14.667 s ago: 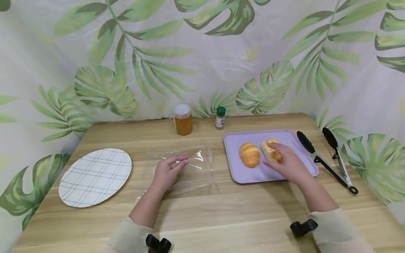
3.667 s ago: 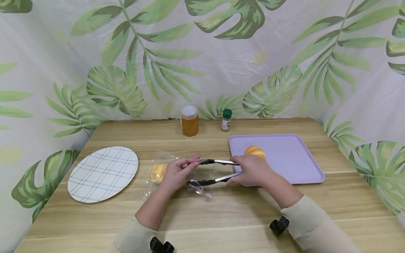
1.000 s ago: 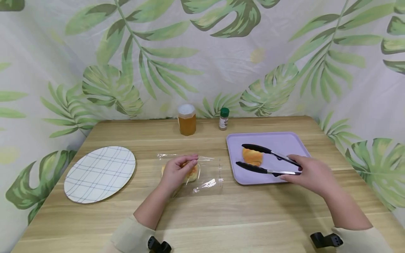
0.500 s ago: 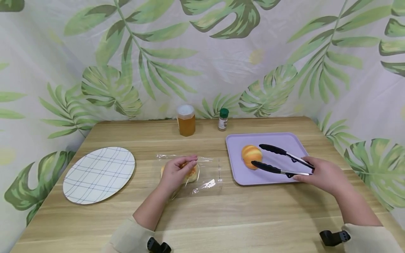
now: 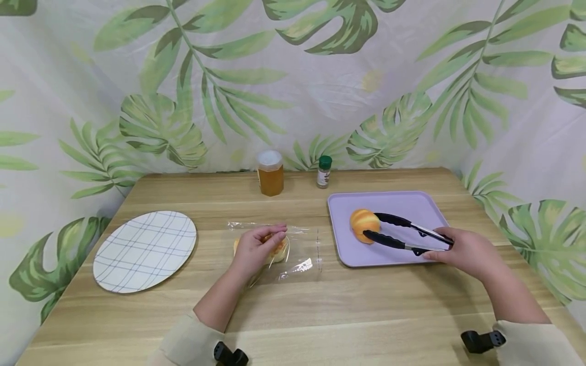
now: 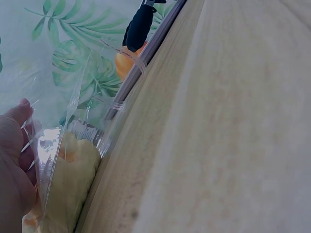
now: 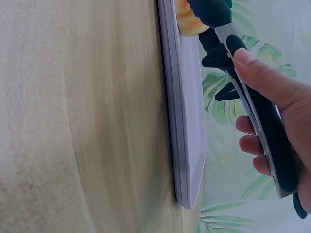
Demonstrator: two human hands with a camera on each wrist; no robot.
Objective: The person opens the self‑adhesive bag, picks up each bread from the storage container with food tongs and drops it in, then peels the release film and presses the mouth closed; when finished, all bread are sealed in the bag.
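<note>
- Roll point(image 5: 364, 226) sits on the tray point(image 5: 405, 203), between my hands, nearer my right hand point(image 5: 467, 251).
- That one grips tongs point(image 5: 388, 240), arms apart, pointing leftward at it; contact unclear.
- My left hand point(image 5: 257, 249) pinches the clear bag point(image 5: 301, 258).

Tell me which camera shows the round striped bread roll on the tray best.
The head view: the roll appears nearly whole, with the tongs overlapping one side slightly. The left wrist view shows only part, behind the tray edge and a tong tip. The right wrist view cuts it off at the top, partly behind the tongs.
</note>
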